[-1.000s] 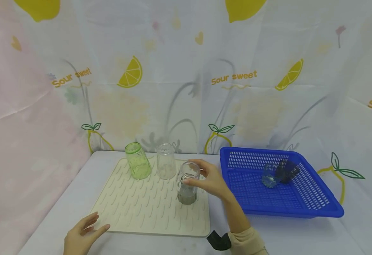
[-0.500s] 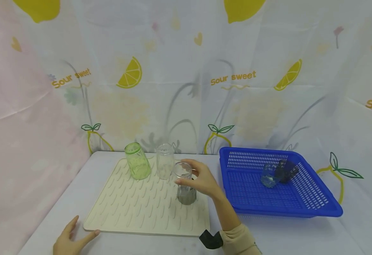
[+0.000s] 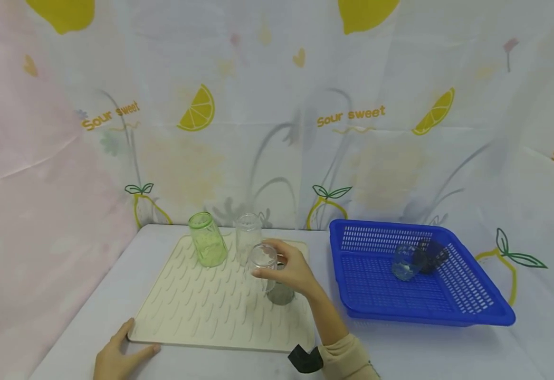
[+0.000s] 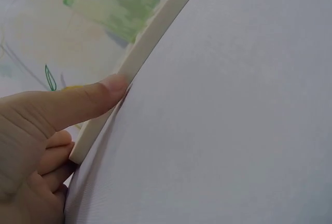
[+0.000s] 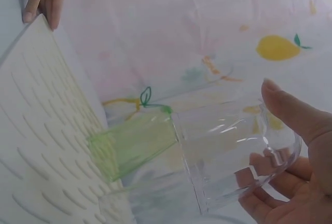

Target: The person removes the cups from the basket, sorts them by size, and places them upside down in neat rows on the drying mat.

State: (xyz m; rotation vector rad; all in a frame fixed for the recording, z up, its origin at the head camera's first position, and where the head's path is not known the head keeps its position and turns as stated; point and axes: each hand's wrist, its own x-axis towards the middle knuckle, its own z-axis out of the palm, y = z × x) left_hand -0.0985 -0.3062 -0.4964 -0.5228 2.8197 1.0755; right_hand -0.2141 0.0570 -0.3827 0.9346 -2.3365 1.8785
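Note:
In the head view my right hand (image 3: 286,266) holds a clear glass (image 3: 260,257), bottom end up, between thumb and fingers over the drying mat (image 3: 201,316). Whether its rim touches the mat is unclear. Just behind it on the mat are another clear glass (image 3: 248,232) and a green glass (image 3: 208,240). A grey glass (image 3: 282,294) stands partly hidden by my right hand. My left hand (image 3: 117,356) grips the mat's near left corner, thumb (image 4: 106,92) against the front edge and fingers along the left side.
To the right sits a blue plastic basket (image 3: 367,311) holding a clear glass (image 3: 405,264) and a dark glass (image 3: 432,256). A lemon-print cloth (image 3: 267,158) hangs behind the white table (image 3: 92,295).
My right hand has carried the clear glass leftward, away from the grey glass. My left hand moved off the mat, then came back to its near left corner.

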